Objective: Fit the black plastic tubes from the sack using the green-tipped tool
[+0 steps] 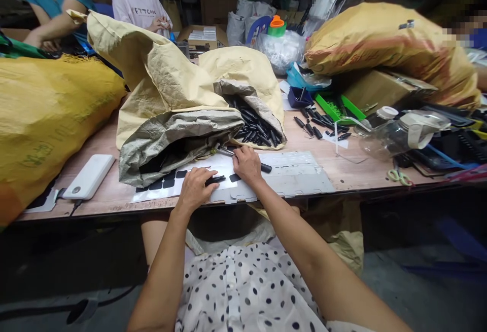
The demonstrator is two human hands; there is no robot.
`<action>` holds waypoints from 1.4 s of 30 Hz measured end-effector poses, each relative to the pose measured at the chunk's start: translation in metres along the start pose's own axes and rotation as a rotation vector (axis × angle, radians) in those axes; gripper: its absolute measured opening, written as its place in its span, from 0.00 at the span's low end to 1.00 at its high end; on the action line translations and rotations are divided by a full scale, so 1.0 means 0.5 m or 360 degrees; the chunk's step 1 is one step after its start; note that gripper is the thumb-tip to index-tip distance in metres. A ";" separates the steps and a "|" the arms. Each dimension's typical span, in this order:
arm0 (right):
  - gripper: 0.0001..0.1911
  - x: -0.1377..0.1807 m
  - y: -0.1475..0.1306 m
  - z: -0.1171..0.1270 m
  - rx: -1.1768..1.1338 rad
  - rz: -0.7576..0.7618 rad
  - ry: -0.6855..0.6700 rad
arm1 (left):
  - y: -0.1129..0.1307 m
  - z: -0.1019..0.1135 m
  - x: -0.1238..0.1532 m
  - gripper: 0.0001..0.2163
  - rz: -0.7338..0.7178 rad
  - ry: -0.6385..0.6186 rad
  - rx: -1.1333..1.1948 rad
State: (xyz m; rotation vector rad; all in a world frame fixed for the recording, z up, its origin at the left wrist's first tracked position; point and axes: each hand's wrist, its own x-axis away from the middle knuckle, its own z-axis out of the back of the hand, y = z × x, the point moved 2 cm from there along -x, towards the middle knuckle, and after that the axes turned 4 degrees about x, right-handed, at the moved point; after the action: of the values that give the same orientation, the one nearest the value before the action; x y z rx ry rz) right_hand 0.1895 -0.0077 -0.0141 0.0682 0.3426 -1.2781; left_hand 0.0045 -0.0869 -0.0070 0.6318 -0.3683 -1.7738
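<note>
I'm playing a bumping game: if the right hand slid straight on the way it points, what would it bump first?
The right hand would probably meet the nearer floppy, grey-lined cream sack at its open mouth, though depth is hard to judge.

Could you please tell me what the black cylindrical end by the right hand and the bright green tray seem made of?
Black cylindrical end by the right hand: perhaps plastic or rubber, fairly matte, showing little shine. Bright green tray: likely smooth moulded plastic, given its even colour.
</note>
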 end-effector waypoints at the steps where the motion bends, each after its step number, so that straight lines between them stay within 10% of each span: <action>1: 0.13 0.000 0.000 0.000 -0.0005 0.0000 0.0001 | -0.007 -0.001 0.003 0.12 0.0004 0.0033 0.0040; 11: 0.16 -0.006 0.012 0.030 -0.0341 -0.0138 -0.0147 | -0.039 0.001 0.004 0.04 0.0174 0.0101 0.0401; 21: 0.23 0.159 -0.022 0.086 -0.0889 0.0189 -0.0076 | -0.032 -0.005 0.004 0.04 0.0210 0.0131 0.0356; 42: 0.24 0.209 -0.022 0.100 -0.0672 0.0248 -0.0026 | -0.035 -0.016 0.000 0.04 0.0292 0.0177 0.0387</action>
State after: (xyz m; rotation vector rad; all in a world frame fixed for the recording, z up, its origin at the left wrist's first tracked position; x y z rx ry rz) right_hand 0.2155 -0.1193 0.0046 -0.2693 0.5755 -1.0305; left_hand -0.0045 -0.0810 -0.0231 0.8378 -0.5530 -1.5243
